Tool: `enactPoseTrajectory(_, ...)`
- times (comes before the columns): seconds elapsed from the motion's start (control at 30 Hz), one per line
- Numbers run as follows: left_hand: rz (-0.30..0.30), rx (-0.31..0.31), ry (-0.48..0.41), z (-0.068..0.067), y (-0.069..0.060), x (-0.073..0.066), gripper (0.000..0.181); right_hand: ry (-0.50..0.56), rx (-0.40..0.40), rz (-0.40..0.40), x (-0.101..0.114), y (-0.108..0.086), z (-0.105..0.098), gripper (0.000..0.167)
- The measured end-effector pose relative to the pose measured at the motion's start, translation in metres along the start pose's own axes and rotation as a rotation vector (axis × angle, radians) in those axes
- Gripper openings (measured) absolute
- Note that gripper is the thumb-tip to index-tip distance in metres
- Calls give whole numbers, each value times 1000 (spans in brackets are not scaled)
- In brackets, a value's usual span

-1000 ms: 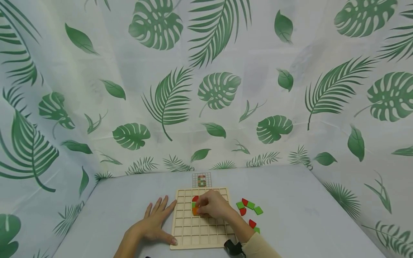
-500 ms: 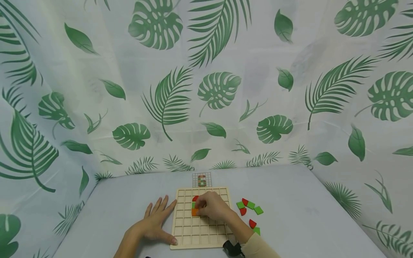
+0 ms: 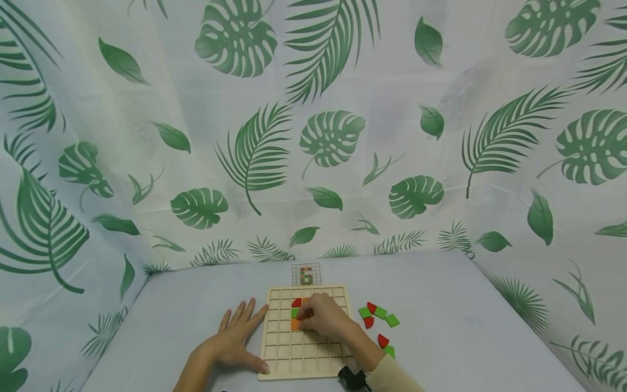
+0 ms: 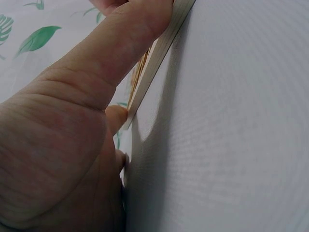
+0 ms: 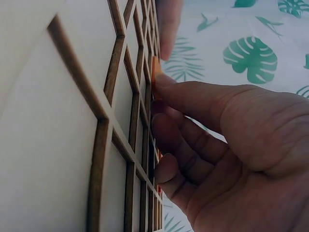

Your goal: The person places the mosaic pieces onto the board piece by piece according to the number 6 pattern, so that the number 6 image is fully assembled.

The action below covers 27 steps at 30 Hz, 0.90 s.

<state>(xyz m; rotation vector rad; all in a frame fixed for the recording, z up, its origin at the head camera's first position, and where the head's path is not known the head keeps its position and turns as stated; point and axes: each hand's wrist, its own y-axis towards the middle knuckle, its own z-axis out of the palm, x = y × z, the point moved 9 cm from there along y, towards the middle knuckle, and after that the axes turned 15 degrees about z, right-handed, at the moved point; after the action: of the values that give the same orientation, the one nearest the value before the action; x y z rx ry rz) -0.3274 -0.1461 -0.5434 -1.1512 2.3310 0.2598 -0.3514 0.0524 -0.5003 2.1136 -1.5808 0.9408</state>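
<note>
In the lower middle of the head view, a pale wooden grid board [image 3: 303,351] lies on a white table [image 3: 196,296]. The left hand [image 3: 235,340] is spread wide at its left side, fingertips at the edge and thumb on the lower left corner. The right hand [image 3: 324,316] bends over the middle of the board with its fingers curled. In the right wrist view, its thumb touches an orange tile [image 3: 295,324]; whether the fingers pinch that tile, I cannot tell. The tile lies left of the board's centre, with a green tile [image 3: 294,313] just above it and a red rounded piece [image 3: 296,302] above that. A bit of another orange piece [image 3: 306,299] shows beside the red, partly hidden by the hand.

Right of the board lie 7 loose pieces [image 3: 381,312]: 4 green and 3 red. Above the board sits a small gridded card [image 3: 306,274] bearing a figure 6. Leaf-patterned cloth [image 3: 274,228] fills the upper frame.
</note>
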Motion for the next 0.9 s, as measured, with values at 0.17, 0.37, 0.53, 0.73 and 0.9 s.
enactPoseTrajectory(0.17, -6, 3, -1, 0, 0, 0, 139, -43, -12, -18, 4, -2, 0, 7)
enactPoseTrajectory(0.37, -15, 2, -3, -1, -1, 0, 139, -100, -29, -36, 7, -3, 0, 7)
enactPoseTrajectory(0.53, -14, 2, -2, -1, -1, 0, 139, -136, -36, -37, 9, -4, 1, 7)
enactPoseTrajectory(0.73, -9, 3, -5, 0, -1, 0, 139, -148, -44, -33, 8, -4, 2, 7)
enactPoseTrajectory(0.9, -2, 1, -5, 0, 0, 0, 139, -150, -53, -36, 8, -3, 1, 6)
